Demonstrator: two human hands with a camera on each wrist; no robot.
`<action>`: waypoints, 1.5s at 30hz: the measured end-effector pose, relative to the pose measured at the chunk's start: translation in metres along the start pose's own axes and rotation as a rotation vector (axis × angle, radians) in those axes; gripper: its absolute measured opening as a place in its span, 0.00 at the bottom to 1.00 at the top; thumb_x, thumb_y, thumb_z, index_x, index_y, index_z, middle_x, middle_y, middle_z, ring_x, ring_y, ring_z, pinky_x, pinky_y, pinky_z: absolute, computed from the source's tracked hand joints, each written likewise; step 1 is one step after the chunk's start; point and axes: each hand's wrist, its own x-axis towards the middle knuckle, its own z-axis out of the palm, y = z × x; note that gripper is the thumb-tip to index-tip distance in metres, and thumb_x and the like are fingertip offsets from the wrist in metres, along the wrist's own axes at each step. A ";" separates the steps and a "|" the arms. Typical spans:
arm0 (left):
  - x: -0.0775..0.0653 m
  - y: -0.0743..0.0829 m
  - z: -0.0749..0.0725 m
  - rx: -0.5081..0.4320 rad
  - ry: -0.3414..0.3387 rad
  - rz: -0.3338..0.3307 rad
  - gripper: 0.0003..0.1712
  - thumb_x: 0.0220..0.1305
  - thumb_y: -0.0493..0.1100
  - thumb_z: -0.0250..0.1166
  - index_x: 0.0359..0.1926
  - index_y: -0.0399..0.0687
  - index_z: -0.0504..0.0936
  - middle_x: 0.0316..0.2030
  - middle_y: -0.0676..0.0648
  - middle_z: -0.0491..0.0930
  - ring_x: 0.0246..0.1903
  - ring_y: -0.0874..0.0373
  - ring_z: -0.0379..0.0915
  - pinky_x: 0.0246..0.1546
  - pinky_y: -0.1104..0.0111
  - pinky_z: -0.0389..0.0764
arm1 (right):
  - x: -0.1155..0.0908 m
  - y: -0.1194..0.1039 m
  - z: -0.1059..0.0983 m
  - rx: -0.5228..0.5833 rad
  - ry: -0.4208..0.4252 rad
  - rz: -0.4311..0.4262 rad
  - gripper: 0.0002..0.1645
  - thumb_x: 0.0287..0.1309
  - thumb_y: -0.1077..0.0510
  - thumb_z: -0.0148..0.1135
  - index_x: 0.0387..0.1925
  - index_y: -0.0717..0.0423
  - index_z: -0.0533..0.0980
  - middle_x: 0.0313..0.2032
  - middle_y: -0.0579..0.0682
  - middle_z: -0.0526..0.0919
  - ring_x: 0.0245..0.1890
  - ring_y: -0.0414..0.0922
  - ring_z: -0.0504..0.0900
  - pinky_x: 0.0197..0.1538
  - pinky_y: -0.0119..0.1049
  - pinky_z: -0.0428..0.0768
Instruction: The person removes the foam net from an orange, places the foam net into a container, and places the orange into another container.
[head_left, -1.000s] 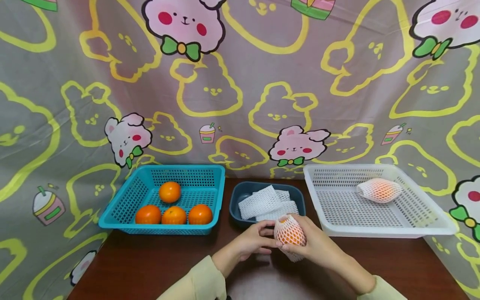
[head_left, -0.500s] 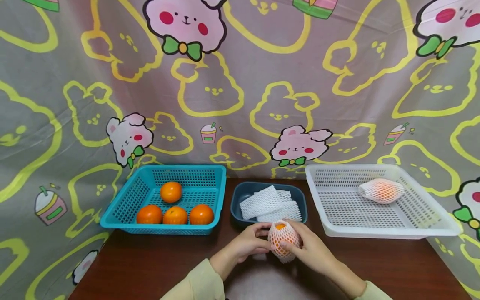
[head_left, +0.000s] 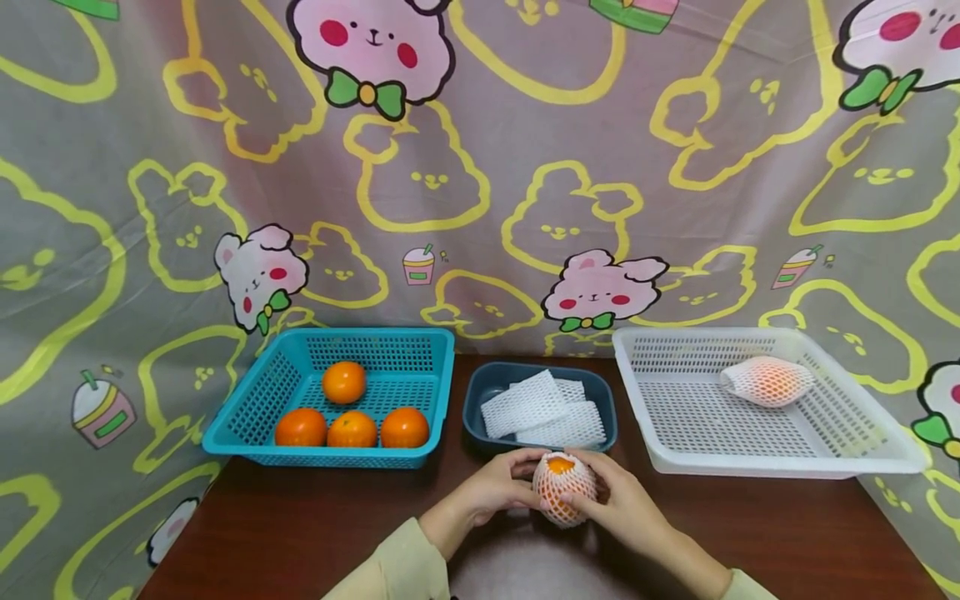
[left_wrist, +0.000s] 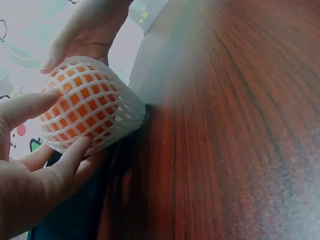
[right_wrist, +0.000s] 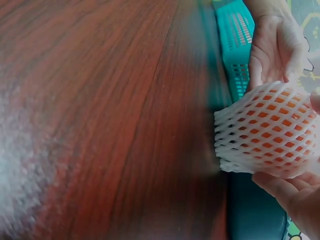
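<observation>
An orange in a white foam fruit net [head_left: 564,497] is held upright just above the table, with bare orange peel showing at the net's top opening. My left hand [head_left: 491,490] curls its thumb and fingers against the left side. From the right, my right hand [head_left: 628,504] grips the fruit, its thumb across the front. In the left wrist view the netted orange [left_wrist: 80,105] sits between thumb and fingers, and the net's loose end narrows beyond the fruit. The right wrist view shows this netted orange [right_wrist: 272,131] between both hands; some fingertips are cut off.
A teal basket [head_left: 330,457] with several bare oranges [head_left: 352,429] stands at the left. Behind the hands is a dark blue bin [head_left: 474,417] of flat foam nets [head_left: 562,423]. A white basket [head_left: 780,463] at the right contains another netted orange [head_left: 768,382]. A patterned cloth hangs behind.
The netted orange has shifted left and slightly down, and turned more upright. The net's tail below it shows less now. Both hands stay around it.
</observation>
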 end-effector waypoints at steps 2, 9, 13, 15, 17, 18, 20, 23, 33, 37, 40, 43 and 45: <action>0.000 0.000 0.001 0.006 0.004 -0.007 0.38 0.55 0.20 0.66 0.69 0.31 0.70 0.58 0.40 0.79 0.48 0.53 0.79 0.44 0.64 0.84 | 0.000 0.000 0.000 0.016 -0.021 0.021 0.37 0.60 0.51 0.75 0.66 0.59 0.73 0.58 0.55 0.77 0.54 0.51 0.80 0.49 0.38 0.83; 0.000 -0.003 0.006 0.021 0.042 -0.026 0.36 0.57 0.30 0.65 0.70 0.35 0.72 0.62 0.40 0.77 0.52 0.54 0.77 0.49 0.59 0.83 | -0.001 0.000 -0.003 0.010 -0.039 0.026 0.35 0.61 0.50 0.74 0.66 0.59 0.75 0.56 0.53 0.74 0.53 0.48 0.78 0.48 0.36 0.83; 0.001 -0.004 0.008 0.030 0.038 -0.001 0.32 0.63 0.32 0.66 0.69 0.36 0.74 0.61 0.40 0.78 0.54 0.53 0.77 0.51 0.55 0.83 | -0.001 0.001 -0.003 -0.017 -0.015 -0.043 0.30 0.61 0.52 0.74 0.62 0.59 0.79 0.56 0.52 0.78 0.53 0.45 0.79 0.47 0.36 0.83; 0.001 -0.005 0.009 0.044 0.040 0.026 0.30 0.65 0.32 0.68 0.67 0.36 0.76 0.58 0.40 0.80 0.52 0.52 0.79 0.50 0.55 0.83 | -0.001 0.002 -0.003 -0.052 0.002 -0.079 0.28 0.61 0.52 0.74 0.60 0.58 0.80 0.57 0.51 0.82 0.54 0.46 0.80 0.49 0.36 0.83; 0.001 -0.007 0.010 0.067 0.053 0.064 0.28 0.63 0.32 0.71 0.65 0.36 0.79 0.54 0.40 0.83 0.49 0.52 0.81 0.47 0.57 0.84 | -0.002 0.003 -0.004 -0.086 0.015 -0.103 0.27 0.61 0.52 0.74 0.59 0.58 0.82 0.57 0.51 0.84 0.55 0.47 0.82 0.51 0.37 0.82; 0.001 -0.008 0.010 0.080 0.065 0.086 0.27 0.63 0.32 0.71 0.63 0.36 0.80 0.52 0.40 0.84 0.47 0.53 0.82 0.46 0.58 0.85 | -0.002 0.003 -0.005 -0.096 0.019 -0.108 0.26 0.61 0.52 0.73 0.59 0.58 0.82 0.56 0.50 0.85 0.55 0.47 0.82 0.52 0.37 0.82; 0.001 -0.011 0.012 0.094 0.089 0.123 0.24 0.61 0.32 0.73 0.60 0.36 0.83 0.49 0.40 0.86 0.44 0.54 0.83 0.43 0.61 0.86 | -0.002 0.003 -0.007 -0.109 0.020 -0.107 0.26 0.61 0.52 0.73 0.58 0.59 0.83 0.55 0.49 0.86 0.54 0.46 0.83 0.52 0.36 0.82; 0.003 -0.013 0.013 0.128 0.116 0.191 0.20 0.61 0.31 0.73 0.55 0.35 0.86 0.47 0.39 0.86 0.44 0.57 0.83 0.42 0.66 0.85 | -0.002 0.004 -0.009 -0.092 0.006 -0.103 0.25 0.62 0.52 0.73 0.56 0.60 0.84 0.54 0.51 0.86 0.52 0.45 0.84 0.51 0.33 0.82; 0.006 -0.014 0.017 0.294 0.270 0.314 0.09 0.56 0.32 0.77 0.39 0.34 0.91 0.39 0.42 0.89 0.38 0.64 0.83 0.39 0.75 0.80 | 0.001 0.004 -0.011 -0.041 0.039 -0.155 0.16 0.58 0.57 0.75 0.46 0.60 0.88 0.47 0.55 0.88 0.48 0.43 0.86 0.46 0.20 0.78; 0.006 -0.013 0.016 0.330 0.309 0.326 0.07 0.55 0.33 0.78 0.35 0.34 0.91 0.33 0.44 0.89 0.32 0.68 0.80 0.35 0.75 0.80 | 0.002 0.004 -0.009 -0.091 0.095 -0.225 0.14 0.53 0.60 0.78 0.42 0.60 0.89 0.43 0.50 0.90 0.45 0.46 0.88 0.45 0.19 0.78; 0.006 -0.013 0.016 0.332 0.315 0.322 0.06 0.56 0.35 0.78 0.34 0.35 0.91 0.31 0.46 0.88 0.31 0.68 0.79 0.34 0.75 0.80 | 0.002 0.004 -0.009 -0.123 0.136 -0.291 0.14 0.50 0.65 0.78 0.41 0.60 0.89 0.41 0.50 0.90 0.41 0.42 0.88 0.40 0.19 0.79; 0.007 -0.012 0.015 0.321 0.312 0.317 0.06 0.57 0.35 0.77 0.34 0.36 0.91 0.31 0.47 0.88 0.31 0.68 0.79 0.34 0.74 0.80 | 0.002 0.004 -0.010 -0.134 0.176 -0.336 0.15 0.47 0.70 0.78 0.40 0.60 0.89 0.38 0.52 0.90 0.38 0.38 0.87 0.36 0.20 0.80; 0.007 -0.011 0.015 0.313 0.304 0.321 0.06 0.58 0.35 0.77 0.35 0.35 0.91 0.32 0.47 0.88 0.31 0.67 0.80 0.35 0.74 0.80 | 0.002 0.004 -0.010 -0.140 0.203 -0.352 0.17 0.45 0.72 0.78 0.40 0.60 0.90 0.37 0.52 0.90 0.37 0.37 0.87 0.34 0.20 0.80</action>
